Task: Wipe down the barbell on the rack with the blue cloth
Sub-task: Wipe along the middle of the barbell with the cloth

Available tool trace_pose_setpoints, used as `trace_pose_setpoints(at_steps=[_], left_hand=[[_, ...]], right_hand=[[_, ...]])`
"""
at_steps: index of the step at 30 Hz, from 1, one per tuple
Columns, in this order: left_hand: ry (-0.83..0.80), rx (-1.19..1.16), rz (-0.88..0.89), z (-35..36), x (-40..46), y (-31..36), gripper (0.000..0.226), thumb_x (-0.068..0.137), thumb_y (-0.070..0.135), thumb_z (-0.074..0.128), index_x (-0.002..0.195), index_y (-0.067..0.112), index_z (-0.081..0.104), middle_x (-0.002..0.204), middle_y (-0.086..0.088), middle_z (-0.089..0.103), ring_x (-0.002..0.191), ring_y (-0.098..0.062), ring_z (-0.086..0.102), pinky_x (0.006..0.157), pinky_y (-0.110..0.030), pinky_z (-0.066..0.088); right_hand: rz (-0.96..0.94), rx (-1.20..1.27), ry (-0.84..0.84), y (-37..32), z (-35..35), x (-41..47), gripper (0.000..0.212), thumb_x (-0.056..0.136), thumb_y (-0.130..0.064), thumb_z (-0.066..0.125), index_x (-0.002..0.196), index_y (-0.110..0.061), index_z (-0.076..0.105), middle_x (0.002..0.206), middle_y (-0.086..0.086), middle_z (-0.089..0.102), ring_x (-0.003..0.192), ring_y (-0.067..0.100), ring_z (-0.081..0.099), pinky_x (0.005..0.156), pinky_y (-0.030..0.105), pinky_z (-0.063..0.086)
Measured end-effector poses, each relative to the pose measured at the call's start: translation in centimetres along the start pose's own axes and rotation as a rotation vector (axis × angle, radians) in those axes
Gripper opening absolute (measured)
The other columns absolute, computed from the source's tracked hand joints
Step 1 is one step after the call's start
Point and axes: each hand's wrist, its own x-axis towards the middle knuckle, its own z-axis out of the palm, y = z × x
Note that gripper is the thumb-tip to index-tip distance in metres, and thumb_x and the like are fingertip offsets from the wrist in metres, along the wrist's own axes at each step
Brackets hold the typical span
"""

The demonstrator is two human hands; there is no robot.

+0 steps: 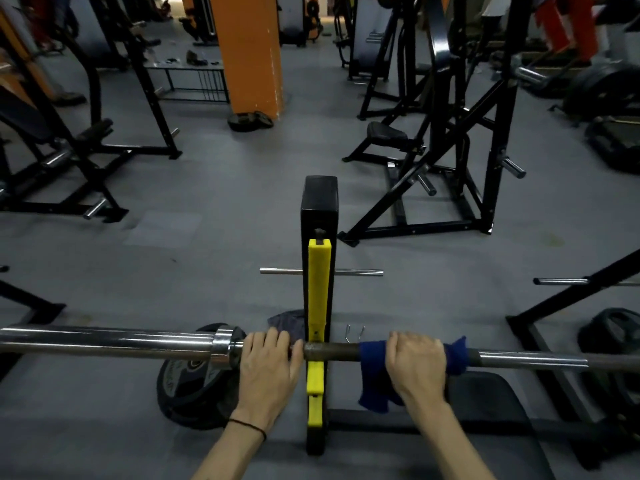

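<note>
A steel barbell (110, 339) runs left to right across the lower view, resting in a black rack upright with a yellow hook liner (318, 296). My left hand (268, 368) grips the bar just left of the upright, beside the sleeve collar. A blue cloth (372, 372) is wrapped around the bar right of the upright, one end hanging down. My right hand (417, 367) is closed over the cloth and bar.
A black weight plate (187, 386) lies on the grey floor under the left sleeve. A dark bench pad (491, 400) sits below the bar at right. A grey rag (285, 322) lies by the upright's base. Black gym machines stand around; an orange pillar (249, 53) is behind.
</note>
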Motion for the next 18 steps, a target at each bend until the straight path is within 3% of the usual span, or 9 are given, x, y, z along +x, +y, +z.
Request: trace_pose_setpoints(at_steps=[2,5,9,13,15,18], left_hand=[[-0.005,0.016,-0.016,0.1,0.0,0.1,0.026,0.1,0.037,0.049,0.079,0.022,0.048,0.078,0.0,0.042,0.076,-0.018,0.031,0.077,-0.04,0.037],[-0.023,0.04,0.019,0.3,-0.1,-0.5,0.03,0.102,0.039,0.045,0.079,0.021,0.049,0.077,-0.002,0.044,0.074,-0.023,0.039,0.075,-0.041,0.039],[-0.019,0.019,0.061,0.3,-0.1,-1.4,0.033,0.102,0.043,0.04,0.078,0.021,0.049,0.076,0.0,0.045,0.073,-0.023,0.041,0.074,-0.04,0.039],[0.001,-0.012,0.036,0.4,-0.1,-0.9,0.034,0.102,0.042,0.039,0.078,0.021,0.051,0.076,0.0,0.045,0.072,-0.022,0.04,0.075,-0.039,0.038],[0.023,-0.027,0.004,0.4,-0.1,-0.4,0.034,0.102,0.04,0.039,0.077,0.02,0.051,0.075,0.0,0.045,0.073,-0.021,0.04,0.076,-0.04,0.038],[0.036,-0.038,-0.03,0.4,-0.2,0.0,0.034,0.101,0.039,0.038,0.077,0.02,0.051,0.075,0.0,0.046,0.073,-0.022,0.041,0.077,-0.041,0.039]], right_hand=[[-0.063,-0.001,-0.038,-4.9,0.2,0.1,0.037,0.092,-0.02,0.033,0.065,-0.018,0.058,0.058,0.005,0.057,0.052,0.024,0.051,0.06,0.036,0.034],[-0.19,0.042,-0.027,-10.1,0.0,0.6,0.036,0.092,-0.024,0.039,0.066,-0.021,0.063,0.059,0.002,0.061,0.051,0.025,0.057,0.057,0.037,0.043],[-0.211,0.092,0.062,-3.2,-0.6,0.9,0.038,0.093,-0.028,0.044,0.059,-0.021,0.059,0.053,0.0,0.059,0.045,0.024,0.055,0.051,0.034,0.045],[-0.044,-0.017,0.021,5.9,-1.3,0.1,0.044,0.096,-0.025,0.038,0.055,-0.019,0.055,0.053,0.005,0.058,0.047,0.028,0.052,0.054,0.038,0.039],[0.035,-0.059,-0.01,5.0,-1.1,0.2,0.046,0.097,-0.024,0.031,0.058,-0.019,0.055,0.052,0.005,0.056,0.046,0.024,0.046,0.056,0.036,0.031],[-0.1,-0.025,0.034,-2.2,-0.6,0.5,0.032,0.085,-0.017,0.037,0.061,-0.016,0.058,0.048,0.004,0.052,0.042,0.022,0.048,0.053,0.034,0.036]])
